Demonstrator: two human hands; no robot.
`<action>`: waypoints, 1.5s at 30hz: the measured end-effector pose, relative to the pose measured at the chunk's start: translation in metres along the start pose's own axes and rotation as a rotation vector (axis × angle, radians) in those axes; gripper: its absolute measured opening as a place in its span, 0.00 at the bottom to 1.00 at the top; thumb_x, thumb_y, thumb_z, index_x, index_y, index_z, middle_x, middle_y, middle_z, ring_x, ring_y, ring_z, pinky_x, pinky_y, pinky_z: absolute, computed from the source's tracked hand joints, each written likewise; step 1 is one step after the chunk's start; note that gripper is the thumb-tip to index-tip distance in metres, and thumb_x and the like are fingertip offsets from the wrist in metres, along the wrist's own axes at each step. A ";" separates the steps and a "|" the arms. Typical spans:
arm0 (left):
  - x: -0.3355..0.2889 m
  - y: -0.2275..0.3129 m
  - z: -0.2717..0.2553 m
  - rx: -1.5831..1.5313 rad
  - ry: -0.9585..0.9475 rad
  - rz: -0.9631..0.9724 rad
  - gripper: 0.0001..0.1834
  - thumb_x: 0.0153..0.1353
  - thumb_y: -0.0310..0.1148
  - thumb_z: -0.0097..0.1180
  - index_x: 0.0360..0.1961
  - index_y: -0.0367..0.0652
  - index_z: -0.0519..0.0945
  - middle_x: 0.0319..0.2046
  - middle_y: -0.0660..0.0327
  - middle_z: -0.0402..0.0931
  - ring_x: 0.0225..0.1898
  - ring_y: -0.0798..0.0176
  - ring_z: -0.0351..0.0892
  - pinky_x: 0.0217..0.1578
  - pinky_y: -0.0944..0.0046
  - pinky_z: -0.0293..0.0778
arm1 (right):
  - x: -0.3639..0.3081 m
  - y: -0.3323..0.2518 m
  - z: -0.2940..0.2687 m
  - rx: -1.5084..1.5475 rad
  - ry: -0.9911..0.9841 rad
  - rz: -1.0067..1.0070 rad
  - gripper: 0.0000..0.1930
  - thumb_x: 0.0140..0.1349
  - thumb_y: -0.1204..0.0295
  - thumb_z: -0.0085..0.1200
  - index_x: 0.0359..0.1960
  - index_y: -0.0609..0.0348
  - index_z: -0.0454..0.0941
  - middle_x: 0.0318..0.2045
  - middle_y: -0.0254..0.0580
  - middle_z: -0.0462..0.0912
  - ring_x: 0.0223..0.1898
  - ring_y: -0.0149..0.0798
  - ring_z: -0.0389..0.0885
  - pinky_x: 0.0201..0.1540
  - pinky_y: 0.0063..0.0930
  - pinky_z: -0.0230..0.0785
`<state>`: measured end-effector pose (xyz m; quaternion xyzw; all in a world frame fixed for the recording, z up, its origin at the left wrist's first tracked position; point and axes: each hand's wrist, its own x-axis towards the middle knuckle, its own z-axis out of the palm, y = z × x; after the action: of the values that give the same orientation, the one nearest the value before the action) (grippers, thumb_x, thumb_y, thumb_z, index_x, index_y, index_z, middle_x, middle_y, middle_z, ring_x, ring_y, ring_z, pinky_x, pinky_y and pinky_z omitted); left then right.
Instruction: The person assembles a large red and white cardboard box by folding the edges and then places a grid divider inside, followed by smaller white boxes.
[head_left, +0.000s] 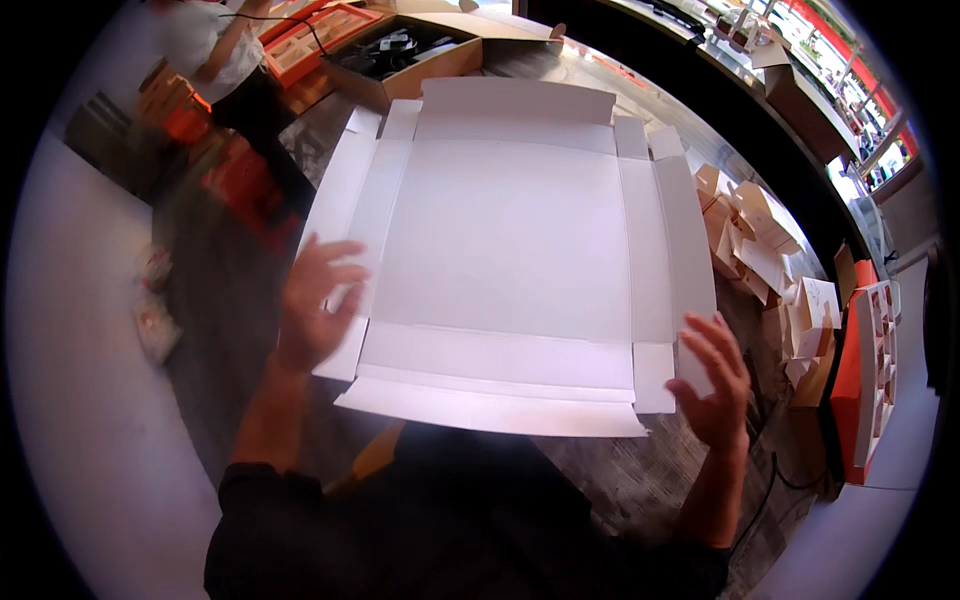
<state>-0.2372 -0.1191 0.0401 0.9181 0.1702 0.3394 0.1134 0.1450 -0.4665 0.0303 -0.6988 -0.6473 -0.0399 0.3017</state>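
Observation:
A large flat white cardboard box blank [500, 250] with creased side flaps lies spread out in front of me. My left hand [315, 300] hovers with fingers spread over its left flap, near the near-left corner. At the near-right corner, beside the right flap, my right hand [715, 375] is open with its fingers apart. Neither hand holds anything.
A person in a white top [215, 50] stands at the far left by orange trays [310, 40]. An open brown carton [410, 60] lies beyond the blank. Folded small cardboard pieces [760, 240] are piled at the right, next to an orange-and-white box [870, 370].

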 end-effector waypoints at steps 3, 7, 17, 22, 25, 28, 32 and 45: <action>-0.012 -0.032 -0.025 0.053 0.090 -0.097 0.05 0.64 0.24 0.65 0.40 0.42 0.83 0.54 0.50 0.85 0.57 0.50 0.84 0.70 0.47 0.69 | -0.013 0.013 -0.014 -0.081 0.113 0.050 0.29 0.68 0.51 0.67 0.65 0.52 0.80 0.66 0.49 0.80 0.68 0.52 0.79 0.71 0.57 0.69; -0.048 -0.085 -0.043 -0.276 0.131 -0.492 0.13 0.72 0.34 0.65 0.53 0.42 0.80 0.61 0.53 0.81 0.61 0.59 0.80 0.68 0.53 0.70 | -0.030 0.035 -0.015 0.027 0.256 0.328 0.28 0.72 0.53 0.63 0.68 0.54 0.78 0.67 0.49 0.80 0.67 0.49 0.80 0.69 0.50 0.73; -0.092 -0.151 -0.022 -1.022 0.090 -1.068 0.25 0.82 0.43 0.50 0.68 0.34 0.74 0.60 0.55 0.81 0.61 0.59 0.80 0.64 0.57 0.75 | -0.036 0.073 0.012 0.764 0.276 0.821 0.27 0.83 0.56 0.48 0.72 0.64 0.71 0.62 0.44 0.82 0.57 0.36 0.83 0.60 0.31 0.76; -0.076 -0.142 -0.014 -1.144 -0.014 -1.010 0.26 0.83 0.41 0.48 0.71 0.33 0.72 0.62 0.54 0.81 0.62 0.59 0.81 0.64 0.58 0.76 | -0.028 0.080 0.015 0.982 0.179 0.767 0.25 0.84 0.57 0.45 0.68 0.65 0.75 0.56 0.40 0.85 0.52 0.29 0.84 0.55 0.24 0.77; -0.077 -0.155 -0.013 -1.162 -0.046 -0.996 0.26 0.82 0.38 0.48 0.73 0.33 0.71 0.63 0.53 0.80 0.63 0.59 0.81 0.65 0.59 0.75 | -0.024 0.079 0.016 1.007 0.183 0.736 0.24 0.84 0.58 0.45 0.68 0.65 0.76 0.54 0.38 0.86 0.49 0.25 0.84 0.53 0.21 0.77; -0.073 -0.150 -0.013 -1.111 -0.032 -1.007 0.25 0.80 0.34 0.48 0.73 0.32 0.71 0.64 0.52 0.80 0.63 0.59 0.81 0.65 0.59 0.75 | -0.021 0.073 0.014 0.977 0.177 0.721 0.23 0.83 0.61 0.47 0.69 0.65 0.75 0.56 0.39 0.85 0.51 0.26 0.83 0.55 0.22 0.76; -0.088 -0.157 -0.012 -0.897 0.008 -0.984 0.26 0.79 0.32 0.49 0.74 0.31 0.70 0.66 0.52 0.78 0.65 0.60 0.78 0.68 0.60 0.71 | -0.010 0.059 0.022 0.786 0.147 0.678 0.25 0.79 0.65 0.55 0.71 0.64 0.72 0.60 0.43 0.83 0.56 0.32 0.81 0.61 0.28 0.74; -0.049 -0.082 0.019 -0.660 -0.139 -0.792 0.27 0.83 0.36 0.46 0.77 0.35 0.67 0.69 0.56 0.75 0.68 0.67 0.73 0.69 0.66 0.66 | -0.014 0.057 0.039 0.494 -0.072 0.441 0.27 0.79 0.66 0.55 0.77 0.53 0.69 0.74 0.48 0.71 0.73 0.42 0.72 0.72 0.41 0.68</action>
<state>-0.2793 -0.0647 -0.0291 0.7192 0.3803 0.2444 0.5276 0.1829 -0.4592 -0.0291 -0.7287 -0.4809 0.2095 0.4403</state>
